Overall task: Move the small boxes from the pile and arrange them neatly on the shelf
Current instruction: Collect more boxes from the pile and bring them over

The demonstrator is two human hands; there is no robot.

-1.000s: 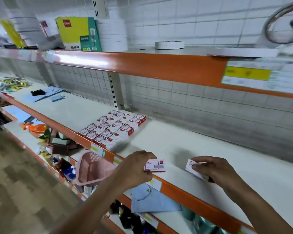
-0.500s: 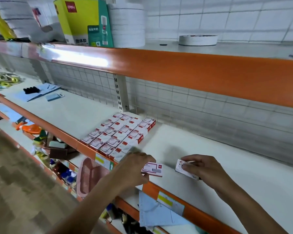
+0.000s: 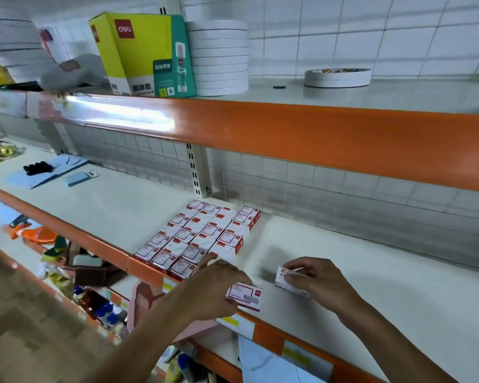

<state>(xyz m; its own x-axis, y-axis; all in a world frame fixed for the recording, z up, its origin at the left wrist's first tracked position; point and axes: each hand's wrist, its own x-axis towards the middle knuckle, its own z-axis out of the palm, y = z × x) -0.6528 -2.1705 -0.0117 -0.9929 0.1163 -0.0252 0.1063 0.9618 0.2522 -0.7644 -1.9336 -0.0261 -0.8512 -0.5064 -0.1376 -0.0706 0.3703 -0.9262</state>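
Several small red-and-white boxes [image 3: 199, 239] lie in neat rows on the white middle shelf [image 3: 371, 272], near its orange front edge. My left hand [image 3: 213, 288] grips one more small red-and-white box [image 3: 246, 297] just right of the rows, over the shelf's front edge. A little further right, my right hand [image 3: 315, 283] pinches a second small white box [image 3: 284, 279], tilted above the shelf surface. The pile the boxes come from is out of view.
The upper shelf [image 3: 343, 134] overhangs with a yellow-green glue box [image 3: 141, 51] and stacked white tape rolls [image 3: 219, 56]. A pink basket [image 3: 150, 305] and assorted stationery sit on lower shelves at the left. Blue folders [image 3: 56, 172] lie far left.
Both hands have shifted left toward the rows of boxes, each still holding its box. The camera has turned and moved closer to the shelf.
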